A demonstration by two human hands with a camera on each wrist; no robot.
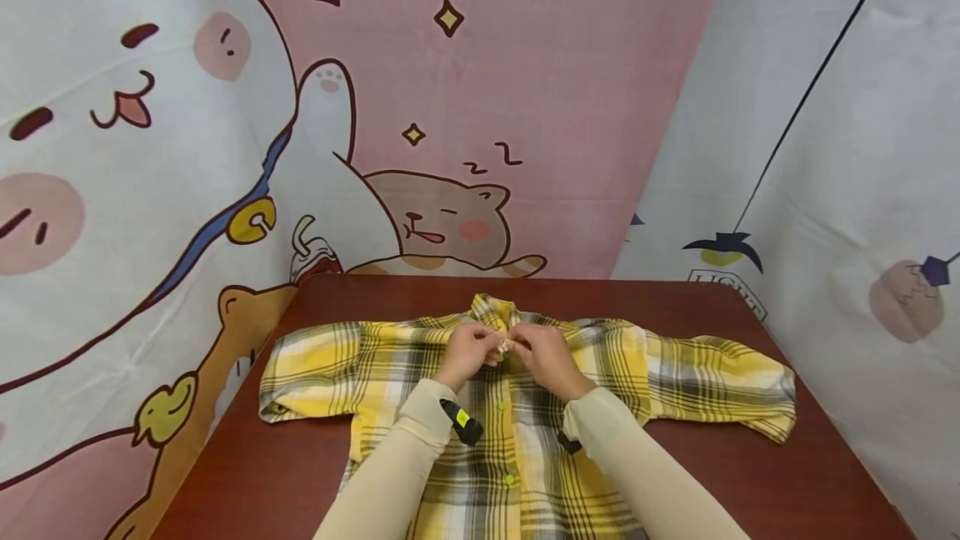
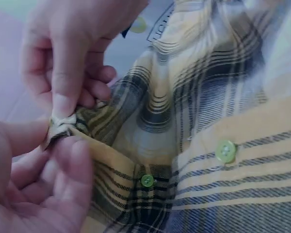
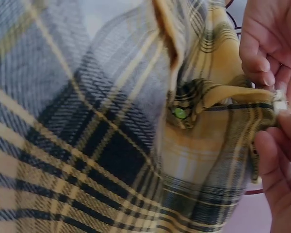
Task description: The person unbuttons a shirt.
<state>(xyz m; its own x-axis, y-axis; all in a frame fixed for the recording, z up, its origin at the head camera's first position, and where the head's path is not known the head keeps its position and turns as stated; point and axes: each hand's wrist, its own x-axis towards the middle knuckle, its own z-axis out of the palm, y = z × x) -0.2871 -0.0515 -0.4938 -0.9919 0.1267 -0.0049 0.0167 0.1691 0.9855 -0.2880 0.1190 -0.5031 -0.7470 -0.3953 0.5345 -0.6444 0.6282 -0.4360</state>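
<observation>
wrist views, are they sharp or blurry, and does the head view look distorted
Left wrist view: the left hand is soft and out of focus up close, while the shirt weave and a green button read sharper. Right wrist view: slightly soft all over, with a bluish cast. Head view: evenly lit, wide-angle, the table edges splaying outward.

Yellow, white and dark grey plaid on the shirt (image 1: 525, 407) with lime-green buttons (image 2: 226, 151), reddish-brown on the counter (image 1: 750, 473), cream on the sleeves (image 1: 390, 473).
</observation>
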